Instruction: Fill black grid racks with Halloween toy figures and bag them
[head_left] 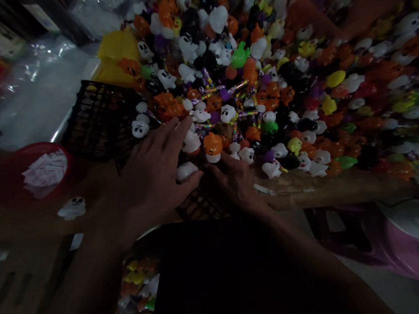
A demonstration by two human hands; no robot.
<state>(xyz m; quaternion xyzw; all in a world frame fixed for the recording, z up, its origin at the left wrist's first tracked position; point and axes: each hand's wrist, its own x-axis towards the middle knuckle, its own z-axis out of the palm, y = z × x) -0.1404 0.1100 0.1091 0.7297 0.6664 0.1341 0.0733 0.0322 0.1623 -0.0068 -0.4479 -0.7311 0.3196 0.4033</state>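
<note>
Your head camera looks forward and down from close above the counter (334, 188), whose near edge crosses the frame below its middle.

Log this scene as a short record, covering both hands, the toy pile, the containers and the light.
Left hand: fingers spread, thumb beside a white toy
Right hand: fingertips at an orange-and-white figure; grip unclear
Toy pile: mostly white, orange and black, with some yellow, green and purple
Among the pile: patterned tubes
Red bowl: holds small white pieces
Other containers: black crate beyond the bowl; orange tub upper right
Apart from the pile: white ghost toy near the bowl
Light: dim
</note>
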